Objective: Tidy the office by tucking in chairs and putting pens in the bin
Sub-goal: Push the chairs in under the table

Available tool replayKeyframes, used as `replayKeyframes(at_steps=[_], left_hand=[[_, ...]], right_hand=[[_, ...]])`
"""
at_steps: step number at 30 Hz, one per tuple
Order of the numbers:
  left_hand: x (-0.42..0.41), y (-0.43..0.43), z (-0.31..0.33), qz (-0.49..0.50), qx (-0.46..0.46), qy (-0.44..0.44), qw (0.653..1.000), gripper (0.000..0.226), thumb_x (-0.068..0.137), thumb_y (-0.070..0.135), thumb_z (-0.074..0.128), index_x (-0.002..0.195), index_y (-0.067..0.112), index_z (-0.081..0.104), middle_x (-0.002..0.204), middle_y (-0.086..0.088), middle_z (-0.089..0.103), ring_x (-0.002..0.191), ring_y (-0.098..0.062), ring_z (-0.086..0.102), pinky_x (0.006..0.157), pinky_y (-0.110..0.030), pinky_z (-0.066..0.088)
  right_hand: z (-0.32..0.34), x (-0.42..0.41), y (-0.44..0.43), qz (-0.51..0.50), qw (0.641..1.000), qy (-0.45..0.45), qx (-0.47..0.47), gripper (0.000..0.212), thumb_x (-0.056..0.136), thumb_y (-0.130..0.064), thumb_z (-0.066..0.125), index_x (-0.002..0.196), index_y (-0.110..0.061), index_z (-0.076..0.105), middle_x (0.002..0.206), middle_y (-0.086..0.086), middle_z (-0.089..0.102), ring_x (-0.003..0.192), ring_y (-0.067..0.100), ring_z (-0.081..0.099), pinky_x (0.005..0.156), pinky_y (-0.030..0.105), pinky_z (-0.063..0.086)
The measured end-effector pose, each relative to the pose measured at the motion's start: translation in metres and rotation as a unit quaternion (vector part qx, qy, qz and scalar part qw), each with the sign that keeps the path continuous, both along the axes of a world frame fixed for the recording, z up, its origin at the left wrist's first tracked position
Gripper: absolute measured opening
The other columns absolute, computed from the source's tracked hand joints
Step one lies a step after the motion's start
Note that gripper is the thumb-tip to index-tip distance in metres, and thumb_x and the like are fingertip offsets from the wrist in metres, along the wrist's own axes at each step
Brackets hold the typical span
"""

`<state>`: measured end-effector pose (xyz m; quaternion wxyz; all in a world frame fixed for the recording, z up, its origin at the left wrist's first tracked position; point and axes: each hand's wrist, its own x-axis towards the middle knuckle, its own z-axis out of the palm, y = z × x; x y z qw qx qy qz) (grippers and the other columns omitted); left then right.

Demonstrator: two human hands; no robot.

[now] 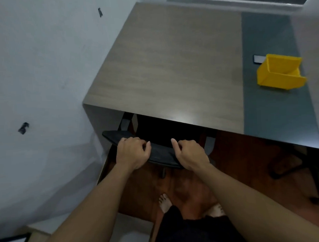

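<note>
Both hands grip the top edge of a black office chair's backrest, whose seat already sits under the front edge of the wood-grain desk. The left hand is curled over the backrest left of centre; the right hand is clamped on it toward the right, forefinger lifted off the rim.

The main risk, as I judge it, is a skewed push: the chair stands close to the desk's left side panel, so uneven pressure from the two hands could swing its arm or base into that panel and jam it. A hard shove could also knock the backrest against the desk edge and jolt what stands on top. The bare feet are just behind the castors, so a rebound could catch toes.

The chair looks dark, with a thin curved backrest. The yellow bin stands open on the grey-blue strip at the desk's right, beside a phone. No pens are in view.
</note>
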<state>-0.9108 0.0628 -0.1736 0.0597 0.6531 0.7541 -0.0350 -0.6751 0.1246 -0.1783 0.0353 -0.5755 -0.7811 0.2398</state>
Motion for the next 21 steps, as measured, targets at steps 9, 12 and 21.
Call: replayKeyframes(at_steps=[9, 12, 21], left_hand=[[-0.021, 0.060, -0.001, 0.006, 0.035, 0.012, 0.999, 0.056, 0.097, 0.052, 0.039, 0.065, 0.019, 0.072, 0.067, -0.001, 0.068, 0.069, -0.028, 0.065, 0.075, -0.039, 0.043], [-0.028, 0.077, -0.003, 0.011, 0.041, 0.016, 0.999, 0.055, 0.096, 0.049, 0.040, 0.061, 0.019, 0.070, 0.065, -0.003, 0.068, 0.068, -0.029, 0.064, 0.075, -0.039, 0.043], [-0.033, 0.114, -0.005, 0.035, 0.053, 0.007, 0.998, 0.056, 0.096, 0.049, 0.039, 0.060, 0.020, 0.070, 0.062, -0.002, 0.065, 0.067, -0.026, 0.062, 0.078, -0.040, 0.044]], right_hand=[[0.007, -0.018, 0.038, -0.017, 0.997, 0.008, 0.076, 0.073, 0.105, -0.067, 0.022, 0.059, -0.017, 0.048, 0.055, -0.001, 0.052, 0.050, 0.021, 0.051, 0.047, 0.036, 0.039], [0.006, -0.018, 0.046, -0.001, 0.995, -0.016, 0.094, 0.072, 0.104, -0.069, 0.020, 0.060, -0.020, 0.049, 0.058, -0.003, 0.052, 0.056, 0.021, 0.054, 0.051, 0.036, 0.039], [0.010, -0.029, 0.088, -0.053, 0.989, -0.095, 0.098, 0.067, 0.103, -0.061, 0.027, 0.066, -0.018, 0.062, 0.062, -0.001, 0.055, 0.061, 0.027, 0.053, 0.064, 0.037, 0.041]])
